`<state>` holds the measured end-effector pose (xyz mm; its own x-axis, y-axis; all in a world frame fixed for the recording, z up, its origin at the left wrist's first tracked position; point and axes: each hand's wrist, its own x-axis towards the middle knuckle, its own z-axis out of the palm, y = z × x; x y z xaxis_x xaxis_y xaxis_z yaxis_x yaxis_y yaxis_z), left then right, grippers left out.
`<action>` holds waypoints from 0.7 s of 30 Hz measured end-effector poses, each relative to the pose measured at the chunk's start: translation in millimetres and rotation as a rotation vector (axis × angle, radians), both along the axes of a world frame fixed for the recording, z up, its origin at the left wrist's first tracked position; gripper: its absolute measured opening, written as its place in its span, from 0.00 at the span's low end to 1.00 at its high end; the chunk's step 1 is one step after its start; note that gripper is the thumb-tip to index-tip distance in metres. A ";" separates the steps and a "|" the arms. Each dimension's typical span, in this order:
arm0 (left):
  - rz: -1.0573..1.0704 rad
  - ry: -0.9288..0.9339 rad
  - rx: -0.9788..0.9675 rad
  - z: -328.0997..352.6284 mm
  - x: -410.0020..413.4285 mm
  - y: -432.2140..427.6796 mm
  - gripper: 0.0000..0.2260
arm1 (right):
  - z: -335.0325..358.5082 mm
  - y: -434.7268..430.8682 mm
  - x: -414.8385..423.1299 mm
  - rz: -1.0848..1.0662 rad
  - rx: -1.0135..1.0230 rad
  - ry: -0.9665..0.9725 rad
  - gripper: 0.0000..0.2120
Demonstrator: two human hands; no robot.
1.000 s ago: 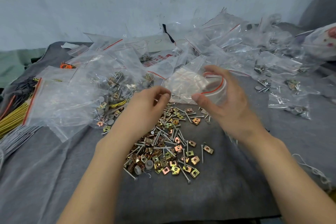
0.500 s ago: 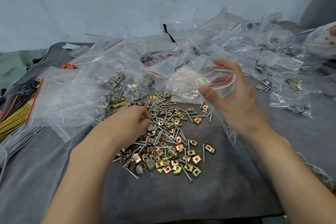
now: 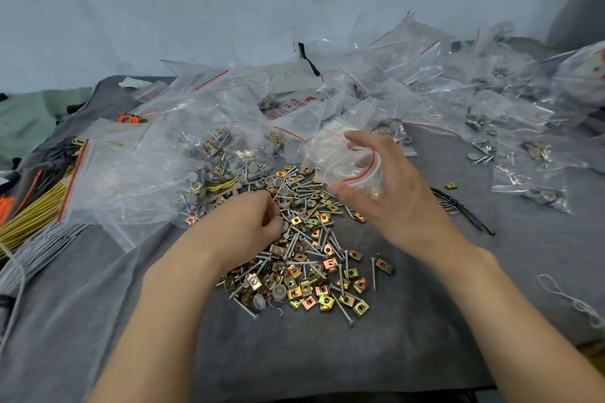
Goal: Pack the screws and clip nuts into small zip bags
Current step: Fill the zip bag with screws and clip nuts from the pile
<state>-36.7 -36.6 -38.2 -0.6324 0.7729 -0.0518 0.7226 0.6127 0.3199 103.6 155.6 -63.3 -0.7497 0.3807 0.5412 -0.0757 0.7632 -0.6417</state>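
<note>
Low, left hand (image 3: pixel 250 222) pinches screws (image 3: pixel 302 240) (right hand (image 3: pixel 394 203) cups zip bag (image 3: pixel 335 157)).

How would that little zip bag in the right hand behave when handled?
Probably floppy: the small zip bag crumples around the right hand gripping it. Likely very light, being thin clear film. Its glossy surface may slip.

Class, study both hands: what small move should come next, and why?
Probably lift the left hand with a pinch of pieces to the clear red-striped zip bag: its fingers curl into the loose pile of silver screws and gold clip nuts, while the right hand holds the bag's mouth open nearby.
</note>
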 end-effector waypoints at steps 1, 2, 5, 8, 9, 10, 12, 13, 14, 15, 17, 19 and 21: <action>0.007 -0.002 0.054 0.0 -0.5 0.3 0.03 | 0.5 -0.2 -0.1 0.001 0.002 -0.001 0.31; 0.018 -0.009 0.124 0.3 -0.8 1.3 0.03 | 0.8 -0.4 0.0 0.000 0.004 -0.002 0.31; 0.061 -0.063 0.355 2.7 -0.5 6.8 0.03 | 1.5 -1.2 0.3 0.002 0.008 -0.009 0.31; 0.083 -0.106 0.489 5.5 2.2 12.9 0.05 | 1.6 -1.6 0.3 0.004 0.009 -0.014 0.31; 0.087 -0.124 0.524 6.3 3.5 14.7 0.05 | 1.5 -1.4 0.2 0.004 0.011 -0.016 0.31; 0.091 -0.147 0.559 7.6 4.9 16.5 0.05 | 1.4 -1.3 0.1 0.003 0.016 -0.016 0.31; 0.091 -0.207 0.634 10.9 8.0 20.4 0.06 | 1.3 -1.4 0.0 0.002 0.022 -0.012 0.30; 0.087 -0.240 0.673 12.9 10.0 22.5 0.05 | 1.5 -1.4 -0.2 0.002 0.022 -0.008 0.30; 0.078 -0.270 0.704 14.9 12.2 24.4 0.05 | 1.6 -1.5 -0.2 0.000 0.022 -0.005 0.30; 0.065 -0.294 0.727 16.7 14.8 26.3 0.05 | 1.7 -1.6 -0.1 0.000 0.022 -0.002 0.30; 0.035 -0.332 0.762 19.6 19.8 29.8 0.03 | 2.3 -1.9 0.3 0.002 0.025 -0.004 0.30; 0.001 -0.362 0.784 22.3 24.5 33.4 0.02 | 3.1 -1.8 0.8 0.004 0.025 -0.014 0.30; -0.025 -0.366 0.777 23.8 28.9 37.6 0.02 | 3.3 -1.9 1.5 0.011 0.016 -0.023 0.30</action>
